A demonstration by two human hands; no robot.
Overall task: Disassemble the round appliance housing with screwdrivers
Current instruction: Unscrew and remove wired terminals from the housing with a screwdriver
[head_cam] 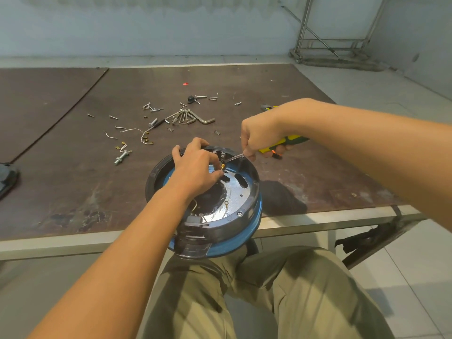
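The round appliance housing (pixel 247 199), black-rimmed with a blue band and a shiny metal plate inside, leans tilted on the table's front edge above my lap. My left hand (pixel 195 167) reaches into it, and its fingertips pinch a small brass wire terminal (pixel 222 166) near the far rim. A yellow-and-green screwdriver handle (pixel 287 143) is gripped in my right hand (pixel 259 135). The thin metal shaft (pixel 233 157) points left and down, its tip right beside that terminal.
Loose screws (pixel 150 107), a bunch of hex keys (pixel 188 117), cut wires with terminals (pixel 137 134) and a large bolt (pixel 121 157) lie scattered on the brown table (pixel 73 179) behind the housing. Another yellow tool (pixel 267 108) lies behind my right wrist. A dark object (pixel 6 177) lies at the left edge.
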